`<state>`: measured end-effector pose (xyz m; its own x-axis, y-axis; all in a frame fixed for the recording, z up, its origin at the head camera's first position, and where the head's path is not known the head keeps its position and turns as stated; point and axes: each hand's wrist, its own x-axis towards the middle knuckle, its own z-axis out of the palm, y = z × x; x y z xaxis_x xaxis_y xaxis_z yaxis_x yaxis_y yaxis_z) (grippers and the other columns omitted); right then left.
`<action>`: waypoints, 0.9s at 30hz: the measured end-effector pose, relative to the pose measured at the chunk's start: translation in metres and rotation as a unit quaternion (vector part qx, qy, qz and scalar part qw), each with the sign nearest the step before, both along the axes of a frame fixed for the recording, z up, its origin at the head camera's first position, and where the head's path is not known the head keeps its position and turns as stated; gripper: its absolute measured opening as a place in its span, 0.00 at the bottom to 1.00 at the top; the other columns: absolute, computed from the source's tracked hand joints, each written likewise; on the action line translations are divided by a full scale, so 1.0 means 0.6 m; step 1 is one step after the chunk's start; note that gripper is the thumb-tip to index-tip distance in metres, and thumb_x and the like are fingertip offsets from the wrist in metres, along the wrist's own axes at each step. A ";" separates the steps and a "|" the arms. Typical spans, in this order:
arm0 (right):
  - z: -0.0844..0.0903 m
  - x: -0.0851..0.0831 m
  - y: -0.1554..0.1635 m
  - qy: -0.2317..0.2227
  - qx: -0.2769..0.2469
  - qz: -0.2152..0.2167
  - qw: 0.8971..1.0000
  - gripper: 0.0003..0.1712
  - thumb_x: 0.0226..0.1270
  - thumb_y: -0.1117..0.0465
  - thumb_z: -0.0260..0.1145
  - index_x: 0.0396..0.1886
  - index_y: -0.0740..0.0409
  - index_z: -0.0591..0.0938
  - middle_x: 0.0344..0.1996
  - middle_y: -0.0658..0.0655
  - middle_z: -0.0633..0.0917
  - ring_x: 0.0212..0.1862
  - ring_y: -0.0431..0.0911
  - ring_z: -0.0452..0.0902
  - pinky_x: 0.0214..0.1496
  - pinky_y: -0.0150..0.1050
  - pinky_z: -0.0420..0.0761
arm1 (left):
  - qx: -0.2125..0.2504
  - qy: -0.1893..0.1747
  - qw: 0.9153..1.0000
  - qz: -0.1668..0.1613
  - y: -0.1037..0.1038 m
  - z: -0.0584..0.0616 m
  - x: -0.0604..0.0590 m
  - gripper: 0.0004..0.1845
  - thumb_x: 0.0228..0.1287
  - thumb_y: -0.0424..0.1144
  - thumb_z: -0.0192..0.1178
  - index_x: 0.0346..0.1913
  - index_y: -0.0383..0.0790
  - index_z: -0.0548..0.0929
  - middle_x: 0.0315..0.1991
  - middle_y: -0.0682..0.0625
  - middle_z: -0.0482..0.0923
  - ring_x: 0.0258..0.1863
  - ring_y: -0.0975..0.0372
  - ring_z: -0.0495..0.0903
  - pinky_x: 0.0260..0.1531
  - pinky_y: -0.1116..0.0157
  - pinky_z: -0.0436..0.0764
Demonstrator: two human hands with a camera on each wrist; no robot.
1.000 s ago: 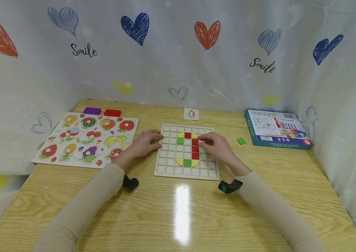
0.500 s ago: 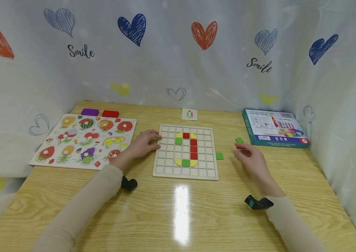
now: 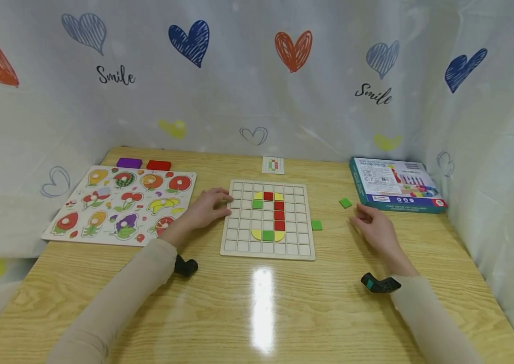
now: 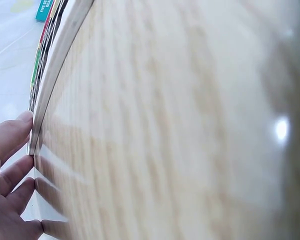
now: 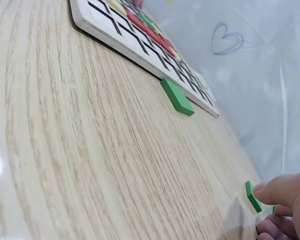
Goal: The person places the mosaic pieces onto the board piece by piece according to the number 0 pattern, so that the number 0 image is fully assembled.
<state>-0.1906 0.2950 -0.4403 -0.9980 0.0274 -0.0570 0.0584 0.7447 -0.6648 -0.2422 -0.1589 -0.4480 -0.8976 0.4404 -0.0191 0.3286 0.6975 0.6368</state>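
A wooden grid board [image 3: 237, 246] lies mid-table, with red squares [image 3: 279, 215], green squares [image 3: 267, 235] and yellow rounded corner pieces [image 3: 257, 235] set in its cells. At the board's left edge rests my left hand [image 3: 206, 208]; its thumb and fingertips touch the side. My right hand [image 3: 377, 230] hovers right of the board, fingers loosely bent, with nothing seen in its grasp. Just left of its fingertips lies a loose green tile [image 3: 345, 202]. Another green tile [image 5: 176, 96] sits against the board's right edge.
A small pattern card [image 3: 273, 165] lies behind the board. On the left is a fruit puzzle board [image 3: 79, 232], with a purple block [image 3: 129, 163] and a red block [image 3: 159, 165] behind it. A flat box [image 3: 398, 184] stands back right, before the heart-printed curtain [image 3: 220, 101].
My right hand has left the board and moved right, past the loose green tile. The green tile at the board's right edge has come into sight. My left hand has stayed put.
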 end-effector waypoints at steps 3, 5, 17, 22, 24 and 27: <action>0.000 -0.011 -0.005 0.007 0.006 0.001 1.000 0.35 0.73 0.54 0.61 0.71 0.69 0.64 0.57 0.70 0.77 0.58 0.61 0.73 0.61 0.55 0.72 | 0.007 0.007 1.000 -0.003 0.000 -0.002 0.001 0.21 0.68 0.40 0.61 0.61 0.35 0.79 0.67 0.37 0.66 0.71 0.46 0.59 0.71 0.41 0.40; -0.001 -0.018 -0.007 0.010 0.009 0.002 1.000 0.35 0.72 0.55 0.61 0.71 0.70 0.64 0.57 0.71 0.78 0.58 0.61 0.73 0.61 0.56 0.72 | 0.012 0.012 1.000 -0.004 -0.001 -0.003 0.001 0.21 0.68 0.39 0.62 0.60 0.34 0.79 0.67 0.36 0.67 0.70 0.45 0.59 0.71 0.40 0.41; -0.005 -0.047 -0.018 0.047 0.047 0.052 0.996 0.28 0.70 0.61 0.62 0.64 0.73 0.72 0.45 0.68 0.81 0.46 0.57 0.76 0.51 0.52 0.75 | -0.006 -0.003 1.000 0.008 0.000 -0.001 0.001 0.21 0.68 0.41 0.62 0.62 0.38 0.78 0.68 0.39 0.66 0.72 0.47 0.58 0.72 0.43 0.39; -0.012 -0.055 -0.019 0.057 0.050 0.055 0.996 0.25 0.70 0.61 0.63 0.62 0.71 0.75 0.49 0.69 0.79 0.49 0.58 0.75 0.53 0.55 0.74 | -0.003 -0.003 1.000 0.008 0.000 -0.003 0.000 0.21 0.69 0.42 0.61 0.62 0.38 0.78 0.68 0.39 0.66 0.71 0.47 0.58 0.72 0.42 0.40; -0.013 -0.059 -0.021 0.053 0.051 0.055 0.996 0.25 0.70 0.59 0.64 0.61 0.70 0.76 0.49 0.68 0.79 0.48 0.56 0.74 0.52 0.54 0.74 | -0.003 -0.002 1.000 0.007 0.000 -0.002 0.000 0.21 0.69 0.42 0.61 0.62 0.38 0.78 0.68 0.39 0.66 0.71 0.47 0.58 0.72 0.42 0.40; -0.013 -0.065 -0.026 0.048 0.053 0.056 0.996 0.25 0.69 0.58 0.65 0.61 0.68 0.77 0.49 0.67 0.80 0.46 0.55 0.74 0.51 0.51 0.74 | -0.004 0.000 1.000 0.005 -0.001 0.000 0.001 0.21 0.69 0.41 0.61 0.62 0.37 0.78 0.68 0.39 0.66 0.71 0.47 0.58 0.71 0.42 0.40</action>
<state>-0.2293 0.2795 -0.4478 -0.9959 -0.0827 0.0361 -0.0883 0.8091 -0.5811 -0.2419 -0.1593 -0.4483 -0.9021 0.4310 -0.0231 0.3209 0.7055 0.6319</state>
